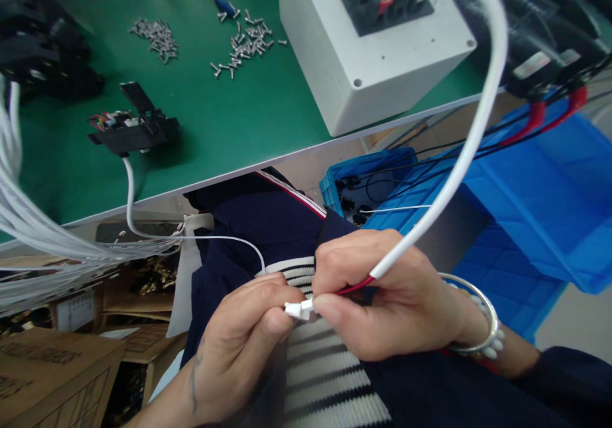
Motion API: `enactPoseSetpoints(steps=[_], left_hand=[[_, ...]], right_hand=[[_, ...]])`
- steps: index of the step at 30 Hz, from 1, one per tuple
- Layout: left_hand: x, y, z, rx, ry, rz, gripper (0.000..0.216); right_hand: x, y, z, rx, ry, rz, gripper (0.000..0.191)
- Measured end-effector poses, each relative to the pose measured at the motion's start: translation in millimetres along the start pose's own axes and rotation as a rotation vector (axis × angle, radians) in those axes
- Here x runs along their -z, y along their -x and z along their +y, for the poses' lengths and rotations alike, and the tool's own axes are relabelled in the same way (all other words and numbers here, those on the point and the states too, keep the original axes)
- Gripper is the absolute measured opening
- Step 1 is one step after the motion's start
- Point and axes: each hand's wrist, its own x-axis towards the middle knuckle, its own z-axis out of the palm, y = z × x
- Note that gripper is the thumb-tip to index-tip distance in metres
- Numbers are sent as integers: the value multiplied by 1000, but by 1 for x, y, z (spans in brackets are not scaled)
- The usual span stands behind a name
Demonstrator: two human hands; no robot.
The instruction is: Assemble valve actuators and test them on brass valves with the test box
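Observation:
Close to my lap, my left hand (253, 319) pinches a small white wire connector (295, 310) between thumb and forefinger. A thin white cable (234, 238) runs to that hand from a black plastic housing (138, 133) on the table. My right hand (373, 294) is closed on the end of a thick white cable (488, 90), where a red wire (354, 286) comes out of the sheath. Its fingertips pinch a second white connector piece (307, 303) touching the left one; how far the two are joined I cannot tell.
On the green table (229, 122) lie two piles of small screws (251, 42) and a grey box (382, 51) with terminals on top. White cables (57, 224) hang at the left over cardboard boxes (57, 377). Blue crates (535, 192) stand at the right.

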Motion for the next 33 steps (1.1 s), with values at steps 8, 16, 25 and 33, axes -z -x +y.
enactPoseSetpoints(steps=[8,16,25,33], left_hand=[[2,-4,8,-39,-160,-42,27],[3,-5,8,-49,-207,-27,32],[2,-4,2,-102,-184,2,29],[1,-3,3,-66,-149,-19,33]], right_hand=[[5,-1,-3,-28,56,-50,17],[5,-3,0,-52,66,-59,16],[5,0,5,-139,-223,-111,16],[3,2,6,-151,-259,-84,18]])
